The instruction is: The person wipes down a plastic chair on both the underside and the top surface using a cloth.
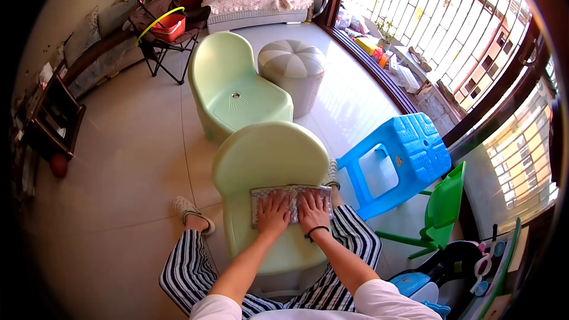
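Observation:
A grey, mottled rectangular sheet (325,216) lies flat on the seat of the nearer pale green plastic chair (269,154), close to its rounded backrest. It looks folded; whether it is cloth or bubble wrap I cannot tell. My left hand (274,214) rests palm down on the sheet's middle, fingers stretched toward the backrest. Beside it, my right hand (313,208) presses flat on the sheet's right part, its fingers slightly apart. A dark band circles my right wrist. My legs in striped trousers straddle the chair. Both hands cover much of the sheet.
Behind stands a second pale green chair (243,95) beside a round pouf (291,74). To the right are a tilted blue stool (409,154) and a small green chair (444,207). A folding chair (160,15) holds a red basket (170,27). A sofa (255,6) stands at the back.

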Action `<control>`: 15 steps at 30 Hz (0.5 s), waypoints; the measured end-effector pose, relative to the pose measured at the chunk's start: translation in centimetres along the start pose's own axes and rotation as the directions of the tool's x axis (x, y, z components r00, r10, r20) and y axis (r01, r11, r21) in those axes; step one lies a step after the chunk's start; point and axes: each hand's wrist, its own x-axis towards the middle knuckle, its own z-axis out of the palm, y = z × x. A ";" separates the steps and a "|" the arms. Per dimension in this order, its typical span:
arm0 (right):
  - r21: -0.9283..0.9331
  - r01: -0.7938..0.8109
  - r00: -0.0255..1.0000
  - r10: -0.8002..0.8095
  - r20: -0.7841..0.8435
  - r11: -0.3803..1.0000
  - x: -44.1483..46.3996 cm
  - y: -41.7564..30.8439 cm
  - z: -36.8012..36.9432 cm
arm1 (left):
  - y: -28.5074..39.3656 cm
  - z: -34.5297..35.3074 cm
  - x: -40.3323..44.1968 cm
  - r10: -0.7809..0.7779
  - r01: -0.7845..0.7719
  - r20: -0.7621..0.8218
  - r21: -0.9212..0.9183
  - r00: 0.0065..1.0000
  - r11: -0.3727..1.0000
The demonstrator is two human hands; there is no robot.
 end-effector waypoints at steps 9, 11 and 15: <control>0.115 0.063 0.990 -0.076 0.116 0.991 -2.2 -5.5 0.7 | -2.8 -2.0 -4.4 -0.036 0.040 -0.025 0.148 0.999 0.988; 0.128 0.093 0.985 -0.110 0.133 0.987 -4.6 -5.9 -0.7 | -2.4 -3.0 -6.9 -0.011 0.012 -0.005 0.127 1.000 0.992; 0.152 0.141 0.970 -0.167 0.175 0.978 -10.2 -6.1 -4.5 | -0.6 -5.4 -12.2 0.067 -0.072 0.112 0.037 0.991 0.997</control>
